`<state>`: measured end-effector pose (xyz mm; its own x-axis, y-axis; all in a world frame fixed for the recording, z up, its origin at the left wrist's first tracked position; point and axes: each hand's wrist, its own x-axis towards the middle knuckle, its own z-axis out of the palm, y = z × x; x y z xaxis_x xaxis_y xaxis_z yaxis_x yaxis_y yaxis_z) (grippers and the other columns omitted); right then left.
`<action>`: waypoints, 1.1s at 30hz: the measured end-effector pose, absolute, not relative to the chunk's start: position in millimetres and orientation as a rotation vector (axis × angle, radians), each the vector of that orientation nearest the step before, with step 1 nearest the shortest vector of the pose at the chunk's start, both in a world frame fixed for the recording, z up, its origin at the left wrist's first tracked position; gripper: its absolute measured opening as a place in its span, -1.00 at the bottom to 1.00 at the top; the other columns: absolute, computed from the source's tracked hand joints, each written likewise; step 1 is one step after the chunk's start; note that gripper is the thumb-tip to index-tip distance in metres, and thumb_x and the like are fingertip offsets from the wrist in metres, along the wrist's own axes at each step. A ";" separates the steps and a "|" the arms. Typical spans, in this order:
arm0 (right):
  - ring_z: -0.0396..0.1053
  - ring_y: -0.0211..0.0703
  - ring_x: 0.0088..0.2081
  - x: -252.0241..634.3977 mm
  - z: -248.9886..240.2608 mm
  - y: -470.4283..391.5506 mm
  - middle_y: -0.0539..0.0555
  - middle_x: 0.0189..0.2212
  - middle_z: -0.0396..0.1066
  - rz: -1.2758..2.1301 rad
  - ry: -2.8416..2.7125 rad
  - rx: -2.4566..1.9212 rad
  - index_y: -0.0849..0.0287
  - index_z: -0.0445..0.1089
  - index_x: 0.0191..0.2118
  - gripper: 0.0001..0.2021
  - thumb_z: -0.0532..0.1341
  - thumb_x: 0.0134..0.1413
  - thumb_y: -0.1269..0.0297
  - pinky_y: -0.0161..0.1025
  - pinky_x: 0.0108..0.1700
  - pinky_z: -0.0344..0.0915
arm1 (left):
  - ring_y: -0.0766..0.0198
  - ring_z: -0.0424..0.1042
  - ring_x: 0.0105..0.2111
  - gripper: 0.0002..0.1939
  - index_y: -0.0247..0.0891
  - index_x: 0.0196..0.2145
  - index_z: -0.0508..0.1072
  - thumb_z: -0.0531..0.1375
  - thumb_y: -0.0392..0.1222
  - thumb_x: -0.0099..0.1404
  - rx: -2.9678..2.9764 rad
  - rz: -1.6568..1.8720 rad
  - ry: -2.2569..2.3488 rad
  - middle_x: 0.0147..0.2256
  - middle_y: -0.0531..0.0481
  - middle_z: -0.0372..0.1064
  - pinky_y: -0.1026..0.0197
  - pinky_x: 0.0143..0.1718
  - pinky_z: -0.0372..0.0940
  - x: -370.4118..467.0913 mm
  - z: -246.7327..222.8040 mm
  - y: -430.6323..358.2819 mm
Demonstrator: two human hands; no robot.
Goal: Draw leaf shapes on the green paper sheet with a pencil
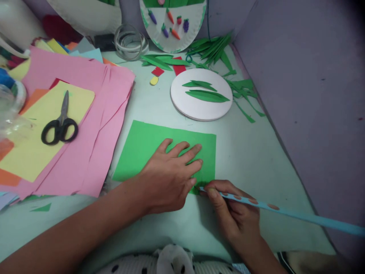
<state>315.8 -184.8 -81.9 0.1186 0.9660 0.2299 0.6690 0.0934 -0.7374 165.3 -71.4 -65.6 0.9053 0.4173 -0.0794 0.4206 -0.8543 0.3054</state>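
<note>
A sheet of green paper (142,148) lies flat on the table in front of me. My left hand (173,171) rests on it with the fingers spread, pressing on its right half. In my right hand (238,213) is a light blue pencil (299,215) with a row of oval hollows along its shaft. Its tip meets the paper's lower right edge, close to my left thumb. Behind the sheet, a white round board (199,110) carries long green paper leaves (207,96).
Black-handled scissors (61,123) lie on yellow paper (31,160) atop pink sheets (111,114) at left. Green paper strips (211,49) pile up at the back right, near a decorated paper plate (171,34). Tape rolls (129,43) stand at the back. A purple wall (313,95) borders the right.
</note>
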 end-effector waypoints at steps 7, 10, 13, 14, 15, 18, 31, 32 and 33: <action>0.41 -0.24 -0.48 317.1 -83.7 -184.7 0.02 -0.50 0.46 0.496 -1.636 -1.626 0.18 0.39 -0.38 -0.82 0.08 0.19 0.45 -0.30 -0.45 0.30 | -0.06 0.15 0.14 -0.75 -0.20 -0.04 0.34 -0.01 -0.13 0.40 2.837 0.059 0.707 0.25 -0.10 0.08 -0.28 0.06 0.04 172.4 -73.8 -77.0; 0.39 -0.25 -0.48 317.5 -83.2 -184.8 0.01 -0.50 0.44 0.493 -1.642 -1.605 0.18 0.37 -0.37 -0.84 0.08 0.18 0.47 -0.31 -0.45 0.30 | -0.07 0.15 0.14 -0.74 -0.21 -0.03 0.34 0.03 -0.10 0.39 2.818 0.025 0.710 0.25 -0.11 0.07 -0.29 0.08 0.03 172.8 -71.5 -77.5; 0.39 -0.26 -0.49 317.2 -82.1 -185.6 0.00 -0.52 0.43 0.510 -1.647 -1.604 0.17 0.36 -0.36 -0.84 0.08 0.18 0.47 -0.32 -0.45 0.29 | -0.10 0.13 0.16 -0.70 -0.23 -0.03 0.35 0.08 -0.05 0.36 2.785 0.019 0.714 0.26 -0.13 0.06 -0.31 0.10 0.00 172.4 -69.3 -77.2; 0.39 -0.26 -0.49 317.1 -81.7 -186.0 -0.01 -0.52 0.43 0.511 -1.645 -1.606 0.17 0.36 -0.37 -0.84 0.08 0.18 0.47 -0.31 -0.46 0.29 | -0.11 0.13 0.16 -0.69 -0.23 -0.03 0.35 0.10 -0.04 0.34 2.774 0.018 0.715 0.26 -0.14 0.05 -0.31 0.11 -0.01 172.3 -68.6 -77.1; 0.39 -0.25 -0.49 317.0 -81.4 -186.4 -0.01 -0.53 0.43 0.511 -1.643 -1.608 0.17 0.36 -0.37 -0.84 0.08 0.17 0.47 -0.31 -0.47 0.29 | -0.12 0.12 0.16 -0.68 -0.23 -0.03 0.35 0.11 -0.04 0.33 2.765 0.013 0.715 0.26 -0.15 0.05 -0.31 0.11 -0.02 172.3 -67.9 -76.9; 0.39 -0.25 -0.50 317.1 -81.1 -188.0 -0.01 -0.52 0.43 0.507 -1.642 -1.598 0.16 0.36 -0.37 -0.84 0.08 0.17 0.47 -0.31 -0.46 0.31 | -0.14 0.11 0.16 -0.64 -0.24 -0.01 0.34 0.14 -0.02 0.30 2.744 -0.012 0.706 0.27 -0.16 0.03 -0.32 0.12 -0.02 172.5 -65.6 -76.4; 0.36 -0.27 -0.51 319.4 -83.1 -192.4 -0.01 -0.56 0.39 0.603 -1.593 -1.605 0.18 0.37 -0.43 -0.80 0.07 0.18 0.43 -0.32 -0.47 0.26 | -0.16 0.09 0.18 -0.56 -0.24 0.03 0.33 0.17 0.00 0.26 2.727 -0.034 0.703 0.28 -0.17 0.01 -0.34 0.12 -0.03 171.6 -63.8 -76.3; 0.36 -0.28 -0.52 320.4 -83.4 -193.3 -0.03 -0.57 0.38 0.640 -1.574 -1.604 0.18 0.37 -0.45 -0.79 0.07 0.18 0.41 -0.33 -0.48 0.25 | -0.16 0.08 0.19 -0.55 -0.24 0.04 0.32 0.17 0.01 0.25 2.728 -0.028 0.705 0.28 -0.17 0.00 -0.33 0.12 -0.04 171.5 -63.7 -76.6; 0.36 -0.29 -0.53 321.7 -83.5 -194.3 -0.04 -0.58 0.37 0.683 -1.545 -1.601 0.17 0.37 -0.46 -0.78 0.08 0.19 0.40 -0.35 -0.49 0.25 | -0.16 0.08 0.19 -0.53 -0.24 0.04 0.32 0.18 0.02 0.24 2.727 -0.025 0.707 0.28 -0.17 -0.01 -0.33 0.13 -0.05 171.3 -63.6 -76.9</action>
<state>321.7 -194.3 -83.5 0.1114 0.9835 0.1426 0.5570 0.0571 -0.8286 171.3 -76.9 -63.6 0.8770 0.4706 -0.0968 0.4763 -0.8252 0.3038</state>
